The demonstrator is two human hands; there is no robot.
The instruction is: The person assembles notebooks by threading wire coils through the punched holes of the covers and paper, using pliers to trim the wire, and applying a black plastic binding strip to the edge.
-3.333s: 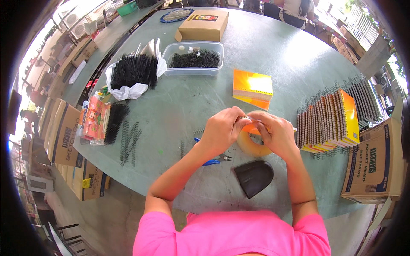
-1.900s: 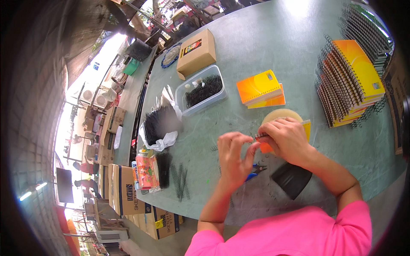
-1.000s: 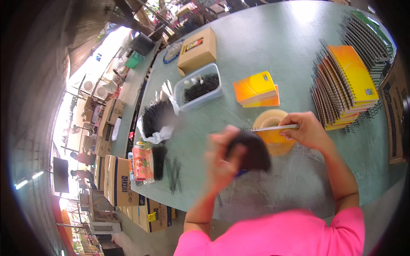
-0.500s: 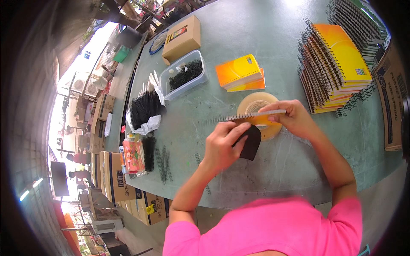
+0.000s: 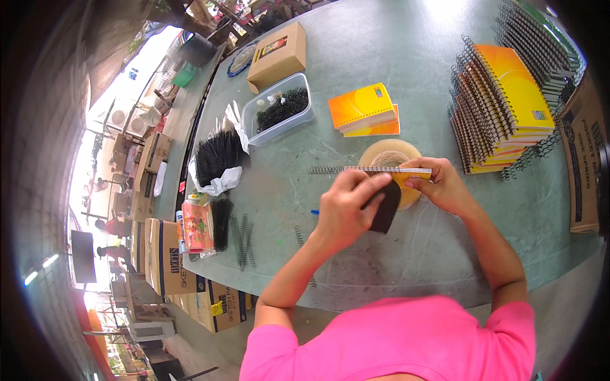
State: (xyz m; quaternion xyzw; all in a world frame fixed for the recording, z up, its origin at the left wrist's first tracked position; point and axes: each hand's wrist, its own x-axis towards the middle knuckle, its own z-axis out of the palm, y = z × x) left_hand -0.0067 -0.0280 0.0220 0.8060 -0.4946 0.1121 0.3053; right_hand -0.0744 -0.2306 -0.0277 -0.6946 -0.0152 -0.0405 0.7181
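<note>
My right hand [image 5: 440, 188] pinches the right end of a small spiral notebook [image 5: 414, 173], held edge-up above the table with a yellow cover side showing. A black wire coil [image 5: 325, 170] runs along the notebook's upper edge and sticks out past its left end. Closed around a flat black pad [image 5: 386, 213], my left hand [image 5: 348, 206] has its fingers against the coiled edge; whether the pad touches the coil I cannot tell. Behind the notebook lies a large roll of clear tape [image 5: 381, 151], partly covered by it and my right hand.
Yellow-orange notebooks [image 5: 362, 108] lie behind the tape; a tall coil-bound stack [image 5: 508, 95] stands right, beside a cardboard carton [image 5: 579, 152]. Leftward are a plastic tub of coils [image 5: 279, 111], a bag of black coils [image 5: 219, 155], loose coils [image 5: 241, 241] and a brown box [image 5: 277, 56].
The notebook has tipped to nearly level, and its coil, blurred before, now looks sharp. Both hands sit slightly farther right in the picture. A small blue object now shows beside my left hand.
</note>
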